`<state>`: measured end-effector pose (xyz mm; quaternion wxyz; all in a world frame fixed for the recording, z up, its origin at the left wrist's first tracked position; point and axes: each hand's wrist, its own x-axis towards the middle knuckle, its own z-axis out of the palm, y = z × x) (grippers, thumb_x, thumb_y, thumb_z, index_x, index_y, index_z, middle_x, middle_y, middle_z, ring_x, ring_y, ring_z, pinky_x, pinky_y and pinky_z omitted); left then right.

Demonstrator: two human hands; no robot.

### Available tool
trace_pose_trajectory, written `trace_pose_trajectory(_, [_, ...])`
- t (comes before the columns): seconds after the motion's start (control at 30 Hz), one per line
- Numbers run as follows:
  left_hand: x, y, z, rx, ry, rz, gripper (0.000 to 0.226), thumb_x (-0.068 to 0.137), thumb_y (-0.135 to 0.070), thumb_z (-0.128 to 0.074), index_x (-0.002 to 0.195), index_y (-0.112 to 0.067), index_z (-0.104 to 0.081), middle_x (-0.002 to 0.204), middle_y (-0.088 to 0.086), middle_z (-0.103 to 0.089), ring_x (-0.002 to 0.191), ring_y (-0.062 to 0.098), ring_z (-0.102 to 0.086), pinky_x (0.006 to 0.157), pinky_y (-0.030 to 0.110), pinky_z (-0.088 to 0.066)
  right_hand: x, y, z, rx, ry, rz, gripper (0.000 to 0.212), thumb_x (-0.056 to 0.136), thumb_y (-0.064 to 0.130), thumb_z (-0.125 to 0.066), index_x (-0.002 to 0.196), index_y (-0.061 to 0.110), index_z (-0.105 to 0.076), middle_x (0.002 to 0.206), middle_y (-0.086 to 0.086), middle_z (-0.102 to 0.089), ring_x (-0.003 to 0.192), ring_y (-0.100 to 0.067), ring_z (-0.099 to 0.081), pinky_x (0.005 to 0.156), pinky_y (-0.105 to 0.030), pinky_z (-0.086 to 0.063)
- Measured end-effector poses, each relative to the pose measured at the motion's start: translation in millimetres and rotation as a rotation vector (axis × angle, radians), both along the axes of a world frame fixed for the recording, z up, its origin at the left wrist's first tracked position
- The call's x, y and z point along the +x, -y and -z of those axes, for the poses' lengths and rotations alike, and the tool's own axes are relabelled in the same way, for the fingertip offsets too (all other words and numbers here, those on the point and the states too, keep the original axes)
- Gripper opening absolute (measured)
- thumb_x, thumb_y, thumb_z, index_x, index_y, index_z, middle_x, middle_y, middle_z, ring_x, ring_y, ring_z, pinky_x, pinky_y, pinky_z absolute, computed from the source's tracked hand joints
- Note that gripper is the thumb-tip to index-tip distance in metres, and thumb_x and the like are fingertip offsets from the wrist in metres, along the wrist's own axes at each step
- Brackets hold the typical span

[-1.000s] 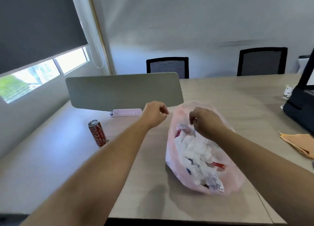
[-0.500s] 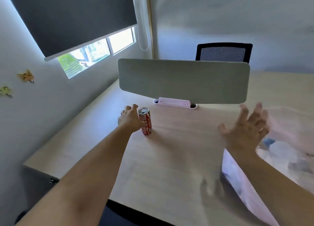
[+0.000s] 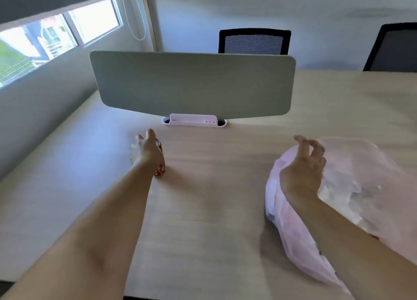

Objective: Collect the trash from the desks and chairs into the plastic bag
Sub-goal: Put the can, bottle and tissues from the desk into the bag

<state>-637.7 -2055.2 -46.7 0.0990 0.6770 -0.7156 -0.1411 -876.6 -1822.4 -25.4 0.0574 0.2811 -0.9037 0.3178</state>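
A red soda can [image 3: 160,170] stands upright on the wooden desk [image 3: 214,209], left of centre. My left hand [image 3: 147,150] is against the can's left side and covers most of it; its fingers are spread and not closed round the can. The pink translucent plastic bag [image 3: 361,187], holding white crumpled trash, lies on the desk at the right. My right hand [image 3: 302,171] hovers over the bag's left end with fingers loosely curled and holds nothing.
A grey divider panel [image 3: 191,85] stands across the desk behind the can, with a pink cable tray [image 3: 193,120] at its foot. Two black mesh chairs [image 3: 253,41] [image 3: 392,47] are at the far side. A wall with a window [image 3: 56,35] runs along the left.
My left hand left the bag's mouth, went left to the can and now lies against it. My right hand let go of the bag and lifted, fingers apart.
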Motion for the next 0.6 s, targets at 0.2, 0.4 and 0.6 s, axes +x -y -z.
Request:
trace_pose_trajectory(0.2, [-21.6, -28.9, -19.9, -0.003, -0.080, 0.158, 0.049, 0.076, -0.022, -0.068, 0.117, -0.020, -0.041, 0.115, 0.012, -0.048, 0.106, 0.036, -0.054, 0.082, 0.043, -0.050, 1.0, -7.9, -12.0, -0.086, 0.064, -0.038, 0.067, 0.077, -0.018, -0.040, 0.131, 0.019, -0.045, 0.140, -0.011, -0.032, 0.118, -0.035, -0.044, 0.075, -0.031, -0.040])
trace_pose_trajectory(0.4, [-57.2, -80.4, -85.0, -0.080, -0.251, 0.362, 0.052, 0.069, -0.025, -0.074, 0.113, -0.017, -0.047, 0.115, 0.012, -0.054, 0.107, 0.030, -0.052, 0.086, 0.046, -0.052, -3.0, -20.7, -38.4, -0.187, 0.138, -0.162, 0.057, 0.077, -0.012, -0.042, 0.126, 0.017, -0.048, 0.138, -0.009, -0.034, 0.118, -0.032, -0.045, 0.086, -0.035, -0.046])
trace_pose_trajectory(0.6, [-106.7, -162.2, -164.8, -0.090, -0.437, 0.645, 0.051, 0.072, -0.031, -0.072, 0.117, -0.027, -0.047, 0.114, 0.000, -0.056, 0.100, 0.018, -0.055, 0.078, 0.033, -0.053, -33.8, -68.7, -77.7, -0.173, -0.060, -0.096, 0.040, 0.081, 0.009, -0.051, 0.120, 0.014, -0.054, 0.133, -0.011, -0.045, 0.117, -0.033, -0.044, 0.096, -0.040, -0.039])
